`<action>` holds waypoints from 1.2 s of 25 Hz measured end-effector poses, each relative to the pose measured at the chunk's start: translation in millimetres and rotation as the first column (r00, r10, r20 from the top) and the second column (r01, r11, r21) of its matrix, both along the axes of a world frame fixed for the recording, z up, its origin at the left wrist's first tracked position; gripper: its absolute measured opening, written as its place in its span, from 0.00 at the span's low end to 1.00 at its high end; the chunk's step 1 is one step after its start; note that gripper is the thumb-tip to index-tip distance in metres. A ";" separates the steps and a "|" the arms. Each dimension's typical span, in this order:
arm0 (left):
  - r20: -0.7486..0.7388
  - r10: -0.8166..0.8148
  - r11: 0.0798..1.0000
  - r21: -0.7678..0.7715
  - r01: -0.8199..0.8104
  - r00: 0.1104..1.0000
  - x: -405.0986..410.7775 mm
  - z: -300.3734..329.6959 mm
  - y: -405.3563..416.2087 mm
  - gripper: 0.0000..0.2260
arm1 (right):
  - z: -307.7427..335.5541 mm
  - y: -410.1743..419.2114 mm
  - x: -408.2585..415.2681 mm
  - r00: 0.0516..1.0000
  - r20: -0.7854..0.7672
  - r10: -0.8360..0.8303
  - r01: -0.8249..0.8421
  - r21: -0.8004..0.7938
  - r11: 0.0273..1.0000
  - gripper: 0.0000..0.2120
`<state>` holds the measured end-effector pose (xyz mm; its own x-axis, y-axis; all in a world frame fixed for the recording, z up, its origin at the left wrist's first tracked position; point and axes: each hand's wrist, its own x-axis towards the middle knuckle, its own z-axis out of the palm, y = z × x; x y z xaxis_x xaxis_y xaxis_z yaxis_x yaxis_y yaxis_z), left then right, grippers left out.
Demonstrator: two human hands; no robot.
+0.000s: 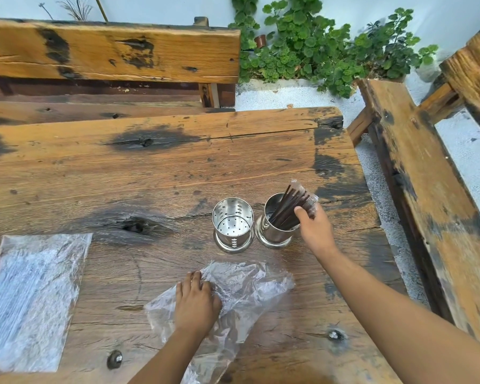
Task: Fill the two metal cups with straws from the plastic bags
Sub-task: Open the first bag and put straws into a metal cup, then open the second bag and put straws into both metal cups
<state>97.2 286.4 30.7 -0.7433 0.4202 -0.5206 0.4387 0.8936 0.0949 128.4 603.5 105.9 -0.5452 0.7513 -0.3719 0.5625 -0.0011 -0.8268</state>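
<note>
Two perforated metal cups stand side by side on the wooden table [150, 173]. The left cup [232, 225] holds nothing. The right cup [275, 225] holds a bunch of dark brown straws [288, 206] that lean to the right. My right hand [315, 228] grips these straws at the cup's rim. My left hand [196, 303] presses flat on a crumpled clear plastic bag [247, 289] in front of the cups. A second plastic bag [31, 297], full of pale straws, lies flat at the table's left edge.
A wooden bench [108, 51] runs along the far side of the table, and another bench [427, 203] stands to the right. Green plants [316, 48] grow against the white wall behind. White gravel [288, 95] covers the ground.
</note>
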 end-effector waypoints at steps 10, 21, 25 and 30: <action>0.220 0.060 0.995 0.062 -0.076 0.974 -9.2 17.2 -7.0 0.25 | 2.4 1.6 0.5 0.980 0.133 0.150 -0.153 0.016 0.988 0.19; 0.158 -0.025 0.997 0.076 0.013 0.987 15.2 -1.5 -26.4 0.40 | 0.7 -64.4 56.5 0.982 0.178 -0.062 0.058 0.029 0.998 0.29; 0.068 0.047 0.991 0.119 -0.055 0.997 35.7 -4.2 -39.5 0.38 | -17.6 -115.9 78.3 0.976 0.216 0.010 -0.047 0.168 0.985 0.19; 0.046 0.166 0.983 0.071 -0.169 0.985 54.3 -0.9 -69.9 0.36 | -43.1 -162.6 85.0 0.898 0.288 0.331 -0.368 0.083 0.926 0.15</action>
